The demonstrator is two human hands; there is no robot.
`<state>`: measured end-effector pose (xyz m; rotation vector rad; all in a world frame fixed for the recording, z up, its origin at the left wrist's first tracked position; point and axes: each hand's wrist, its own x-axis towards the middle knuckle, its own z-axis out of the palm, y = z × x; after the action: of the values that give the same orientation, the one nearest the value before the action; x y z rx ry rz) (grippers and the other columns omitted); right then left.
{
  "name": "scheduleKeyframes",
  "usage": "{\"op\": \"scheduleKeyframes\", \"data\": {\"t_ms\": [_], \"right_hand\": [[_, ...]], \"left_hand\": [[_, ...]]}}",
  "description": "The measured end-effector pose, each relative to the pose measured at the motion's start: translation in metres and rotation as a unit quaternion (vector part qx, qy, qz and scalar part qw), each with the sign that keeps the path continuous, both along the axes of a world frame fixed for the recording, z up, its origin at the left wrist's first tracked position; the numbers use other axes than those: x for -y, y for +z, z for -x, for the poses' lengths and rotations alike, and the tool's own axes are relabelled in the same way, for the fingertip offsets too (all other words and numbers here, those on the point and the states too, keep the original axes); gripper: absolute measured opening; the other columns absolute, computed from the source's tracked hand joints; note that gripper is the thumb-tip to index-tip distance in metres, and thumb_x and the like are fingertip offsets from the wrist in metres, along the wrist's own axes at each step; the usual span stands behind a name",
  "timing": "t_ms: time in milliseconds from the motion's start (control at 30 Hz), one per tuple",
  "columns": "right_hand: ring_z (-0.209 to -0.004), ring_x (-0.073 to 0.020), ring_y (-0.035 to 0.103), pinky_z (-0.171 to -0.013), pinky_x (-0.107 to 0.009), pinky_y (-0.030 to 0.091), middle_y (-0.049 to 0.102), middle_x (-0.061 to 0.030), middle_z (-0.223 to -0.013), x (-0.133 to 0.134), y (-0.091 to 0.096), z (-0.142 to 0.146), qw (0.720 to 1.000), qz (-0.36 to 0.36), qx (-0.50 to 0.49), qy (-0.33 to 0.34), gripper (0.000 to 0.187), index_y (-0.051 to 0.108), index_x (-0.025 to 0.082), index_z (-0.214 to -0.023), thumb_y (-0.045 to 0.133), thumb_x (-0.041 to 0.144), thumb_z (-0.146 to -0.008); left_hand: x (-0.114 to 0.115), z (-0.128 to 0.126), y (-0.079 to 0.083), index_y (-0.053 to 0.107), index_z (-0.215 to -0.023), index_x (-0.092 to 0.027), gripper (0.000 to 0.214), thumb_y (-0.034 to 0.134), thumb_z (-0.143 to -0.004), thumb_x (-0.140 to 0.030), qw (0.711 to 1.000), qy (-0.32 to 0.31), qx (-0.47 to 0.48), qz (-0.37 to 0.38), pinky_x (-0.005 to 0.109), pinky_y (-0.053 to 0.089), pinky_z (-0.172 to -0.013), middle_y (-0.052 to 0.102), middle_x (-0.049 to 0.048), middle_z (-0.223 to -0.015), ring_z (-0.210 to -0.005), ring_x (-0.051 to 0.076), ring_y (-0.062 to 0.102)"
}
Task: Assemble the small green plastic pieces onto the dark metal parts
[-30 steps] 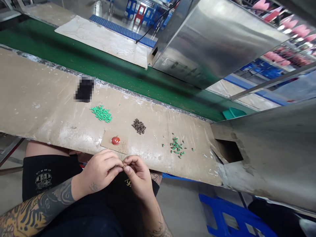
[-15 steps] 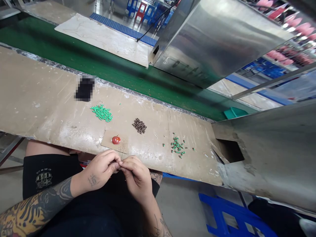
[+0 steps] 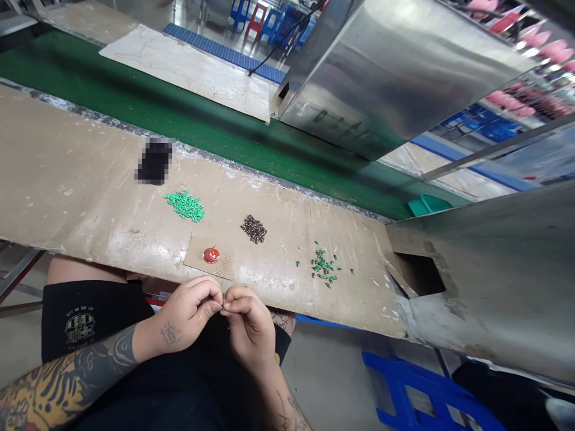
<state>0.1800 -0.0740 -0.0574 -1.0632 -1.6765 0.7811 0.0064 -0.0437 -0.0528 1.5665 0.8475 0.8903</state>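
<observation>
My left hand (image 3: 191, 314) and my right hand (image 3: 250, 323) meet fingertip to fingertip over my lap, just off the table's near edge. Both are closed in a pinch, and whatever lies between them is too small to name. Just beyond them a small red pot (image 3: 211, 255) sits on a cardboard piece (image 3: 194, 257), with tiny pale grains (image 3: 226, 262) beside it. Farther back lie a pile of small green pieces (image 3: 185, 206) and a pile of dark brown pieces (image 3: 254, 229). To the right is a scattered group of green-and-dark pieces (image 3: 323, 264).
A blurred black object (image 3: 154, 161) lies at the back of the brown-covered table (image 3: 90, 173). Behind runs a green conveyor belt (image 3: 215, 140). A metal housing (image 3: 395, 72) rises at the back right. A blue stool (image 3: 404, 389) stands on the floor at right.
My fingertips have shifted slightly toward me, and my right hand's fingers are curled a little more. The piles and the red pot have stayed put.
</observation>
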Motion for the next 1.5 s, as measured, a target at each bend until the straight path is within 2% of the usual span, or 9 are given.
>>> {"op": "scheduleKeyframes", "data": {"t_ms": [333, 500, 700, 1000, 1100, 1167, 1267, 1333, 1500], "right_hand": [[-0.088, -0.0211, 0.064, -0.076, -0.038, 0.055, 0.067, -0.0041, -0.094, 0.002, 0.002, 0.005, 0.999, -0.014, -0.033, -0.027, 0.026, 0.064, 0.029, -0.106, 0.062, 0.006, -0.093], [-0.084, -0.0201, 0.065, -0.072, -0.037, 0.055, 0.067, -0.0037, -0.092, 0.0, 0.002, 0.003, 0.999, -0.028, -0.01, -0.016, 0.024, 0.065, 0.028, -0.102, 0.06, 0.006, -0.093], [-0.081, -0.0188, 0.064, -0.069, -0.035, 0.055, 0.064, -0.0027, -0.087, 0.001, -0.003, 0.012, 0.997, -0.051, -0.029, -0.055, 0.021, 0.062, 0.025, -0.096, 0.053, 0.005, -0.095], [-0.088, -0.0183, 0.062, -0.077, -0.034, 0.053, 0.064, -0.003, -0.093, 0.002, -0.008, 0.013, 0.997, -0.026, -0.034, -0.071, 0.026, 0.063, 0.025, -0.106, 0.054, 0.003, -0.095], [-0.09, -0.0188, 0.062, -0.078, -0.034, 0.052, 0.064, -0.0036, -0.095, -0.001, -0.01, 0.007, 0.995, -0.026, -0.018, -0.096, 0.025, 0.063, 0.025, -0.106, 0.053, 0.004, -0.096], [-0.091, -0.0194, 0.062, -0.078, -0.034, 0.052, 0.063, -0.0039, -0.096, -0.005, -0.012, 0.001, 0.993, -0.025, -0.002, -0.117, 0.023, 0.063, 0.025, -0.104, 0.053, 0.006, -0.097], [-0.09, -0.0194, 0.062, -0.078, -0.034, 0.051, 0.062, -0.0036, -0.094, -0.016, -0.013, -0.012, 0.991, -0.022, 0.042, -0.129, 0.018, 0.062, 0.024, -0.099, 0.052, 0.008, -0.098], [-0.09, -0.0192, 0.062, -0.078, -0.034, 0.051, 0.062, -0.0035, -0.094, -0.025, -0.013, -0.019, 0.989, -0.022, 0.088, -0.118, 0.016, 0.062, 0.024, -0.097, 0.053, 0.01, -0.098], [-0.092, -0.0202, 0.061, -0.08, -0.036, 0.052, 0.061, -0.0047, -0.097, -0.046, -0.013, -0.029, 0.977, -0.033, 0.181, -0.106, 0.015, 0.061, 0.023, -0.097, 0.053, 0.011, -0.098]], "left_hand": [[0.004, -0.006, -0.004, 0.056, -0.087, -0.019, 0.02, 0.049, -0.105, -0.024, 0.987, 0.064, 0.047, -0.14, 0.029, 0.049, -0.076, 0.061, 0.0042, -0.085, -0.083, 0.017, 0.058], [0.002, -0.003, -0.004, 0.057, -0.088, -0.019, 0.019, 0.049, -0.105, -0.024, 0.985, 0.058, 0.035, -0.159, 0.029, 0.048, -0.076, 0.06, 0.0041, -0.084, -0.081, 0.017, 0.056], [0.002, -0.004, -0.009, 0.056, -0.089, -0.018, 0.015, 0.051, -0.103, -0.02, 0.983, 0.069, 0.034, -0.167, 0.028, 0.047, -0.075, 0.06, 0.0039, -0.084, -0.081, 0.017, 0.055], [-0.001, -0.002, -0.006, 0.06, -0.089, -0.018, 0.01, 0.056, -0.098, -0.017, 0.982, 0.071, 0.028, -0.17, 0.029, 0.048, -0.075, 0.063, 0.0043, -0.084, -0.08, 0.017, 0.058], [-0.023, 0.011, -0.006, 0.063, -0.092, -0.017, 0.008, 0.057, -0.097, -0.016, 0.978, 0.051, -0.024, -0.201, 0.03, 0.05, -0.079, 0.067, 0.0045, -0.087, -0.084, 0.018, 0.061], [-0.051, 0.026, -0.009, 0.066, -0.098, -0.017, 0.01, 0.056, -0.098, -0.018, 0.967, 0.061, -0.116, -0.217, 0.035, 0.051, -0.087, 0.07, 0.007, -0.097, -0.094, 0.021, 0.063], [-0.1, 0.053, -0.019, 0.07, -0.097, -0.016, 0.017, 0.054, -0.099, -0.021, 0.916, 0.151, -0.289, -0.234, 0.043, 0.05, -0.092, 0.071, 0.01, -0.102, -0.1, 0.028, 0.063], [-0.128, 0.065, -0.027, 0.072, -0.099, -0.015, 0.02, 0.053, -0.098, -0.018, 0.883, 0.156, -0.367, -0.249, 0.044, 0.049, -0.094, 0.071, 0.0104, -0.102, -0.101, 0.029, 0.062], [-0.152, 0.065, -0.039, 0.073, -0.091, -0.017, 0.017, 0.063, -0.096, -0.03, 0.838, 0.154, -0.456, -0.258, 0.042, 0.05, -0.091, 0.069, 0.0096, -0.092, -0.1, 0.03, 0.061]]}}
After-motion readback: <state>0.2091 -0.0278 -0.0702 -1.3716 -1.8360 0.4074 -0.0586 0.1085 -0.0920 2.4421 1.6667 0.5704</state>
